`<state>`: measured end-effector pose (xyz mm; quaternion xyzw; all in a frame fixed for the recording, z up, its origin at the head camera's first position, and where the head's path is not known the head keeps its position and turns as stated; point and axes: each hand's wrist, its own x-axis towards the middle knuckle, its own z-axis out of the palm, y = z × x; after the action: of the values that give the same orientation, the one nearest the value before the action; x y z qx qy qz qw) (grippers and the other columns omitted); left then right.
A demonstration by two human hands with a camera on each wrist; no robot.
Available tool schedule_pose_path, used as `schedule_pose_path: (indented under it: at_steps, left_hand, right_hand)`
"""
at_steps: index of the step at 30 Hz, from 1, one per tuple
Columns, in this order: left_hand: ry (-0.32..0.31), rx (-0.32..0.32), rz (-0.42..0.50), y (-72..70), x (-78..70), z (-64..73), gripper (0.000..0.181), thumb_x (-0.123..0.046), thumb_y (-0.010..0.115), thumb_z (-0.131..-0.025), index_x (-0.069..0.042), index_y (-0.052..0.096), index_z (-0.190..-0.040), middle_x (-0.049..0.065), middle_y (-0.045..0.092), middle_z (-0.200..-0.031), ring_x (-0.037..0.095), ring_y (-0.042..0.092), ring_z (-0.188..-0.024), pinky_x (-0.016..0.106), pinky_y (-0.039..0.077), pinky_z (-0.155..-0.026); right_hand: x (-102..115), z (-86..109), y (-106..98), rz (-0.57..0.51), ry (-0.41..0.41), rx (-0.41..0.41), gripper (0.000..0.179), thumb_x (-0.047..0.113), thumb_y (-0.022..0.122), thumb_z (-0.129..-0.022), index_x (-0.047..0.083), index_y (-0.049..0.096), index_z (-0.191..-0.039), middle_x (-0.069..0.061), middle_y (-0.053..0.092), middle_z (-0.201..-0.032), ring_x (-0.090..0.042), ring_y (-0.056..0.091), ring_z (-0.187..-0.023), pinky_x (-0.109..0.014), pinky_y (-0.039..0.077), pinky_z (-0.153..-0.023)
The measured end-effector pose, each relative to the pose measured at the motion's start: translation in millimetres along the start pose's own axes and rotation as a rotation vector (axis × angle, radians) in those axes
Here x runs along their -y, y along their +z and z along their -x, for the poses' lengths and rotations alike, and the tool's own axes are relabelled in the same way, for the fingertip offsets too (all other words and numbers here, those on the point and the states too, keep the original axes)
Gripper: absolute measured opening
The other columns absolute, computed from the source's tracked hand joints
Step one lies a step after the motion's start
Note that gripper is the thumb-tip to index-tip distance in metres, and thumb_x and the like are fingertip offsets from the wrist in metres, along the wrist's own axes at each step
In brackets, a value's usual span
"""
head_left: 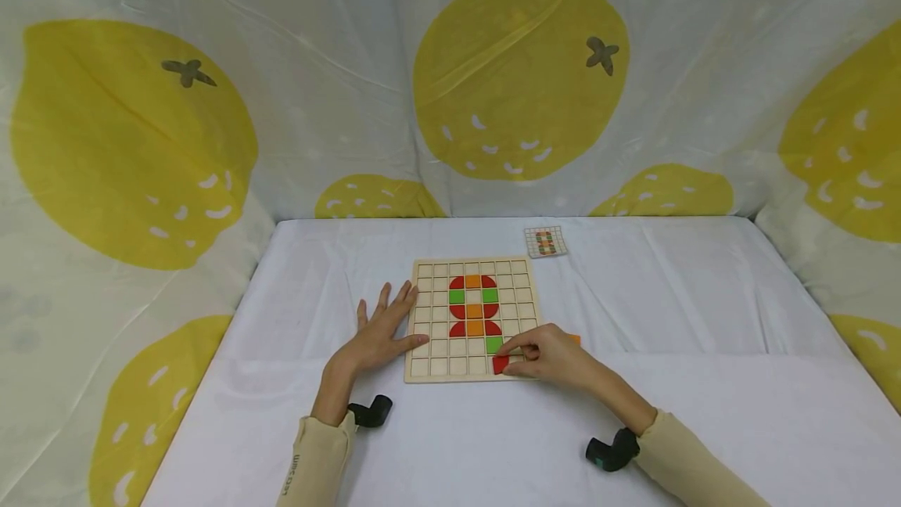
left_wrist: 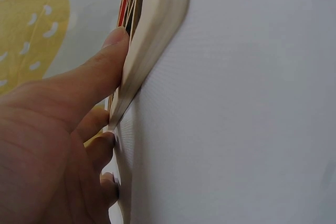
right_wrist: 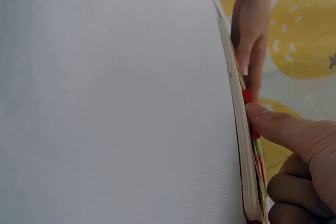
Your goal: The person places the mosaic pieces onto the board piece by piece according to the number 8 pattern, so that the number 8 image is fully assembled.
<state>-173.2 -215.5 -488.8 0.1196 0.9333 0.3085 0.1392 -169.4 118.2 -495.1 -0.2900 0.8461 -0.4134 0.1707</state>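
A square wooden grid board [head_left: 438, 370] lies on the white cloth. Red rounded tiles, orange squares and green squares fill several cells in its middle columns. My left hand [head_left: 376, 339] spreads along the board's left edge, its thumb [left_wrist: 100, 72] resting on the rim. Over the lower right of the board, my right hand [head_left: 556, 356] pinches a red tile [head_left: 500, 364] between thumb and finger, just below a green square [head_left: 494, 345]. In the right wrist view the thumb [right_wrist: 278, 127] presses against the red tile [right_wrist: 247, 96]. Whether that tile lies flat in its cell is hard to tell.
A small pattern card [head_left: 545, 242] with a similar coloured design lies beyond the board's upper right corner. An orange piece [head_left: 576, 339] shows partly from behind my right hand. A lemon-printed cloth [head_left: 521, 77] hangs at the back and sides of the table.
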Motion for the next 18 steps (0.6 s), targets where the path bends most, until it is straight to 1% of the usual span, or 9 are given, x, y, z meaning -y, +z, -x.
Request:
schedule_pose_path:
  at_steps: [4, 9, 18]
  left_hand:
    - [0.0, 0.003, -0.002, -0.1, 0.1, 0.6, 0.092, -0.038, 0.071, -0.097, -0.008, 0.018, -0.166, 0.013, 0.008, -0.175, 0.043, -0.01, -0.161, 0.073, -0.018, -0.119]
    - [-0.003, 0.005, -0.005, 0.0, 0.1, 0.7, 0.092, -0.04, 0.07, -0.098, -0.009, 0.017, -0.166, 0.012, 0.007, -0.176, 0.043, -0.01, -0.161, 0.073, -0.018, -0.12]
    - [0.011, 0.002, -0.004, 0.8, 1.3, 0.7, 0.092, -0.04, 0.07, -0.098, -0.009, 0.016, -0.166, 0.012, 0.008, -0.176, 0.043, -0.01, -0.161, 0.072, -0.019, -0.12]
  right_hand:
    - [-0.5, 0.4, 1.1, -0.043, 0.019, -0.004, 0.019, 0.024, 0.084, -0.088, 0.021, 0.082, -0.106, 0.011, 0.027, -0.058, -0.001, 0.026, -0.057, -0.017, 0.024, -0.055]
    - [1.5, 0.1, 1.7, -0.052, 0.045, -0.011, 0.018, 0.026, 0.084, -0.088, 0.023, 0.082, -0.106, 0.01, 0.027, -0.058, -0.002, 0.027, -0.057, -0.018, 0.025, -0.056]
    - [3.1, -2.2, 5.7, -0.048, 0.037, -0.024, 0.017, 0.023, 0.084, -0.088, 0.023, 0.082, -0.105, 0.011, 0.028, -0.058, -0.002, 0.027, -0.056, -0.017, 0.025, -0.056]
